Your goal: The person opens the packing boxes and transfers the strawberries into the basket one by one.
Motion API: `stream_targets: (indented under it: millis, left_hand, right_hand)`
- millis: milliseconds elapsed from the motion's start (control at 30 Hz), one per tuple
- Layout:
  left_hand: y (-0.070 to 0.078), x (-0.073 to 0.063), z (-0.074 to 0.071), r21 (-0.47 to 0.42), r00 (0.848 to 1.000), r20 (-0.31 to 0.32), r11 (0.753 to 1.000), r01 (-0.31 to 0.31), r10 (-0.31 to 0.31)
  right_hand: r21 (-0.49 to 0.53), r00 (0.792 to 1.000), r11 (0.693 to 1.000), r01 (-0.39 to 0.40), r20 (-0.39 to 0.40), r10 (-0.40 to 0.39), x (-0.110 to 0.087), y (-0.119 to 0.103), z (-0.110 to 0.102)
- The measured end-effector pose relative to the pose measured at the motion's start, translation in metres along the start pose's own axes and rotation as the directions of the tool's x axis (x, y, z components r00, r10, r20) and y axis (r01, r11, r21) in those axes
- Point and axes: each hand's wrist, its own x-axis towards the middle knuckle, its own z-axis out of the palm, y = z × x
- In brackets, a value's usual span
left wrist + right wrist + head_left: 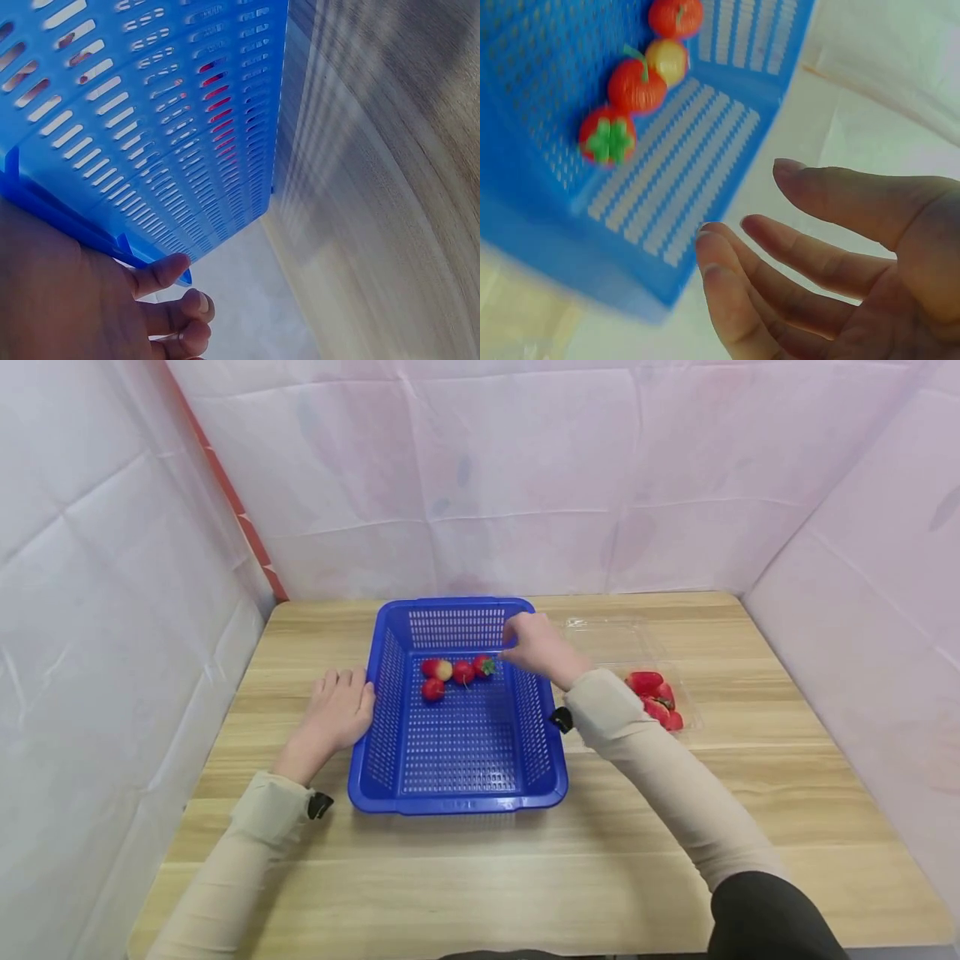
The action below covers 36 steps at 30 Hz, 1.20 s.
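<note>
Left hand (341,703) rests against the near-left side of the blue basket (465,805), fingers loosely bent and gripping nothing visible; too hard a push there could slide it across the counter (750,827). Right hand (542,647) is open over the basket's far right rim, thumb and fingers parted, holding nothing; dipping low, it could knock that edge. Inside, towards the far end, four fruits (464,673) sit close together, and a jolt might set them rolling. Further right, the right sleeve (678,777) partly hides red fruits (654,708) in a clear box (686,693); a low sweep might drag it.
</note>
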Motion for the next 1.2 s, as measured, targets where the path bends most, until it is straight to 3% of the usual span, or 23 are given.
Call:
stream_targets:
  millis: [267,433,667,900,1100,1200]
  left_hand:
    - [-0.001,0.0,0.001,0.006,1.0,-0.001,1.0,-0.006,0.006]
    - [-0.001,0.0,0.001,0.003,1.0,0.003,1.0,-0.005,0.005]
    - [-0.002,0.001,0.002,-0.007,1.0,-0.004,1.0,-0.008,0.008]
    - [-0.002,0.0,0.001,-0.004,1.0,-0.005,1.0,-0.007,0.007]
    - [-0.003,0.001,0.003,-0.001,1.0,0.003,1.0,-0.005,0.005]
    - [-0.002,0.001,0.003,-0.003,1.0,-0.002,1.0,-0.005,0.005]
  right_hand:
    - [0.043,0.997,0.998,-0.049,-0.052,0.051,-0.029,0.04,-0.031]
    - [0.017,0.993,0.993,-0.116,-0.023,0.116,-0.049,0.069,-0.04]
    - [0.04,0.981,0.98,-0.196,0.022,0.195,-0.07,0.116,-0.042]
    - [0.023,0.965,0.965,-0.262,0.016,0.262,-0.082,0.162,-0.037]
    - [-0.018,0.945,0.945,-0.327,-0.004,0.327,-0.088,0.18,-0.032]
    - [-0.021,0.947,0.947,-0.321,-0.032,0.321,-0.09,0.184,-0.029]
